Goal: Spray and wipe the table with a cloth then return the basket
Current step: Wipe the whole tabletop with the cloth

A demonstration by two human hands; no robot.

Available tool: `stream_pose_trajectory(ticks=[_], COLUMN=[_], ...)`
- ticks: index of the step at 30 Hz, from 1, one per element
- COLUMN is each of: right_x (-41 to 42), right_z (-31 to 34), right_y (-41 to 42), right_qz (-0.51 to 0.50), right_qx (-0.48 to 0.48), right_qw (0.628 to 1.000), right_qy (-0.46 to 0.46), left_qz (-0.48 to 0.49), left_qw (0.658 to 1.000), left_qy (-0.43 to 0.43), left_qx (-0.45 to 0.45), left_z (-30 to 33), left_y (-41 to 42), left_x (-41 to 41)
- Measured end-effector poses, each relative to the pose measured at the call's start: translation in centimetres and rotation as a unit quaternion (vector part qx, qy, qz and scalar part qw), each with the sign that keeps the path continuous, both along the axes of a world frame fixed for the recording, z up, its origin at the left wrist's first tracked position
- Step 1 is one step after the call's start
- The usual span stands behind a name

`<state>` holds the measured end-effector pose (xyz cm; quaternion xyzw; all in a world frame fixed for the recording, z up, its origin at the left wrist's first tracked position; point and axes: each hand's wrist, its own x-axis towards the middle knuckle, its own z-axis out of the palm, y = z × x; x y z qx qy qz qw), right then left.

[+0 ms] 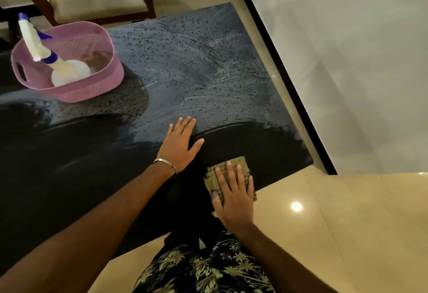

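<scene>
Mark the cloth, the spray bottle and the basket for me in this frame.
cloth [234, 165]: head view, on its far edge beyond the fingertips.
spray bottle [69, 72]: head view, on its white body inside the basket.
basket [97, 91]: head view, on its pink front wall.

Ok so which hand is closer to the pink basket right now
Left. The left hand lies flat on the table, apart from the basket, which stands farther back and to the left. The right hand presses the cloth at the near edge, farther away.
</scene>
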<state>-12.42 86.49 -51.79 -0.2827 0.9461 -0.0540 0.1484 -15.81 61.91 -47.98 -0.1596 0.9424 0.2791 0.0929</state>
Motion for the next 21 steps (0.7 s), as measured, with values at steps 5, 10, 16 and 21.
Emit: stream_pose_trajectory(ticks=[5,10,16,21], right_x=[-7.1,-17.2,-25.9,-32.3], right_z=[-0.3,0.0,0.5,0.5], right_y=[4.5,7.0,2.8,-3.1], right_qz=[-0.004,-0.101,-0.077,-0.025], right_qx=[0.018,0.047,0.046,0.029], right_qw=[1.0,0.994,0.996,0.999], right_qy=[0.004,0.02,0.026,0.001], left_qz=[0.011,0.037,0.057,0.116], left_qw=[1.0,0.999,0.998,0.993], left_qy=[0.013,0.009,0.02,0.036], left_qx=[0.003,0.003,-0.005,-0.004], left_z=[0.0,-0.2,-0.1,0.2], left_y=[-0.1,-0.5,-0.7,-1.4], left_x=[-1.2,-2.6,-3.9,-4.1])
